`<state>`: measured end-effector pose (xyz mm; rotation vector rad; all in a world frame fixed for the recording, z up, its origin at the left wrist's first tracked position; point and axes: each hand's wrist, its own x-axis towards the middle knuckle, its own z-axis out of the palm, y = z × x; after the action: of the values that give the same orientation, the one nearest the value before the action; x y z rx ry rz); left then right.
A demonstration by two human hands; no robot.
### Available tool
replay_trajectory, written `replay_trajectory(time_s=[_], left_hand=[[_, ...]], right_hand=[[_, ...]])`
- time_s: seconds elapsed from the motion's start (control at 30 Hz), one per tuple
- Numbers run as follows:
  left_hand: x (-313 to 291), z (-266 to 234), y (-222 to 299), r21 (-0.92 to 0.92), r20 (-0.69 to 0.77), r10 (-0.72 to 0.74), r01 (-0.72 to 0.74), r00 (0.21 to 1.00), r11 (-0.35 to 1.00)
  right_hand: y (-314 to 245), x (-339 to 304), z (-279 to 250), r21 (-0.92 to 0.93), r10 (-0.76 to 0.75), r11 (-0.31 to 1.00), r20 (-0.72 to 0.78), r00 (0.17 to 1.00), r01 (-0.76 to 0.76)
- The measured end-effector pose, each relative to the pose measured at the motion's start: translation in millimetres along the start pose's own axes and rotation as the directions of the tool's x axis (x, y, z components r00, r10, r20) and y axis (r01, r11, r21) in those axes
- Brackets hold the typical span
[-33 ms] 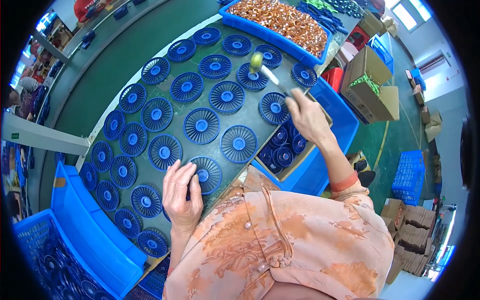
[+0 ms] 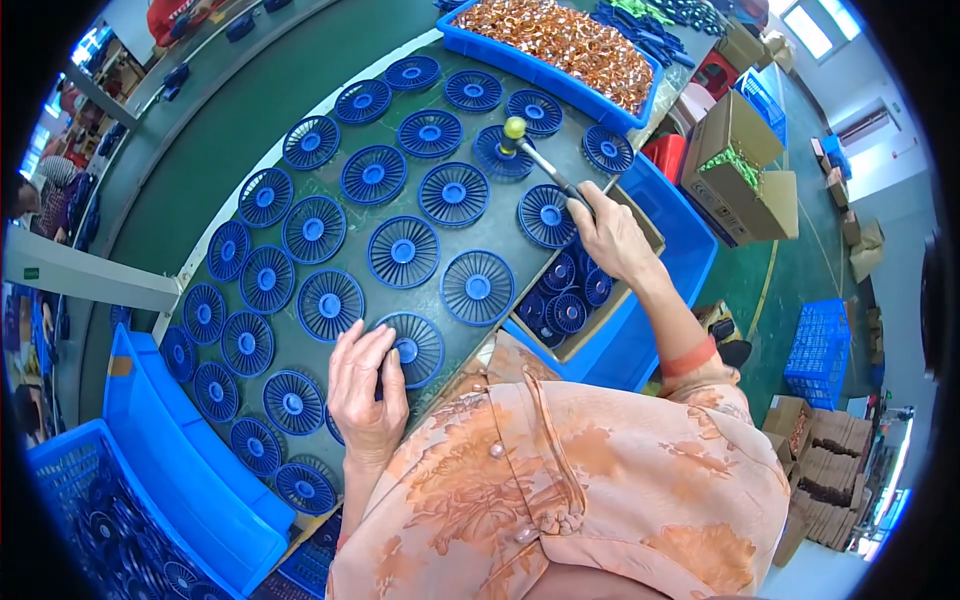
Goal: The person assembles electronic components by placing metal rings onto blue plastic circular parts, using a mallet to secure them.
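My right hand grips a small mallet by its dark handle. Its yellow head is over a round blue slatted grille, which looks blurred; whether they touch, I cannot tell. Fingers stretched and thumb apart, my left hand lies at the near edge of the table, its fingertips beside another blue grille. That hand holds nothing. Rows of similar grilles, such as this one, lie flat on the green table, each with a solid round hub.
A blue tray of shiny copper-coloured pieces stands at the far edge. Beside my right forearm, a cardboard box of dark blue round parts sits in a blue bin. Blue bins stand at the left; an open carton is at the right.
The mallet head has shifted slightly and shows sharper now. The grille beneath it has become blurred. My left hand stays in place.
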<state>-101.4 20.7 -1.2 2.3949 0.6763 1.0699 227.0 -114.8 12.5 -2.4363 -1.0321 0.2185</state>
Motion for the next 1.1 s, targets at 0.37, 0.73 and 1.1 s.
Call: replay_trajectory(time_s=[0.37,0.73,1.1], left_hand=[[1.4,-8.0,-10.8,-0.025,-0.009,-0.036,0.036,0.999,0.999],[-4.6,-14.1,-28.1,0.031,-0.043,-0.110,0.111,0.993,0.993],[-0.6,-11.2,-23.6,0.028,-0.049,-0.100,0.102,0.994,0.994]], right_hand=[[-59.0,108.1,5.0,0.201,-0.200,0.959,-0.011,0.980,0.198],[-62.1,202.8,58.6,-0.003,-0.225,0.974,-0.030,0.974,0.225],[-98.9,167.5,46.0,-0.016,-0.227,0.974,-0.007,0.974,0.227]])
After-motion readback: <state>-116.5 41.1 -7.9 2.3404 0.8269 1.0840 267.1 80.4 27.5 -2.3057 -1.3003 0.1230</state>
